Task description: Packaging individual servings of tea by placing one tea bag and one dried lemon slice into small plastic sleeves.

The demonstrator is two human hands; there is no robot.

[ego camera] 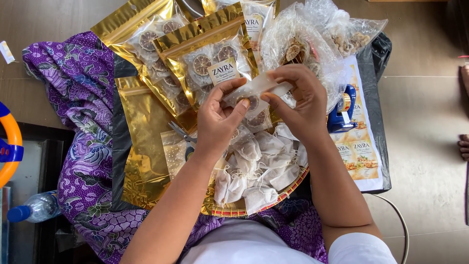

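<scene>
My left hand (221, 119) and my right hand (299, 101) together hold a small white mesh sachet (254, 90) above my lap, fingertips pinching it from both sides. Something round and brown shows inside the sachet by my left thumb. Below my hands a woven tray (229, 209) holds a heap of white drawstring sachets (259, 168). Beyond my hands lie gold pouches with clear windows (205, 54) showing dried citrus slices.
Empty gold pouches (141, 132) lie left on black plastic over purple patterned cloth (78, 98). Scissors (184, 136) rest near my left wrist. A blue tape dispenser (343, 110), label sheets (360, 151), clear bags of dried pieces (317, 34) and a water bottle (34, 208) surround.
</scene>
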